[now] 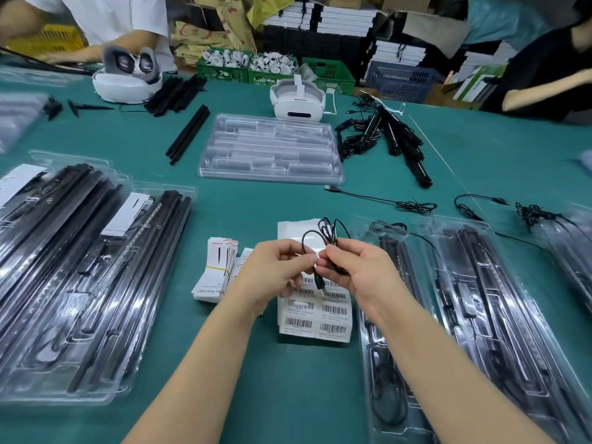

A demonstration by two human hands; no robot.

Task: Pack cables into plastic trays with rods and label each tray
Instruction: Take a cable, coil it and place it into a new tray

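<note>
Cable (pixel 323 241) is pinched betw. both hands, left hand (pixel 275 267) and right hand (pixel 355 267), over barcode label sheet (pixel 315 312). Trays at left (pixel 80 283) look packed w/ rods; right trays (pixel 480 315) seem partly filled, far trays (pixel 272 149) empty. Much remains, I think.

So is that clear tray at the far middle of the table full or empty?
Empty. The clear tray shows only bare moulded slots, with no rods or cables in it; loose black rods lie beside it.
</note>
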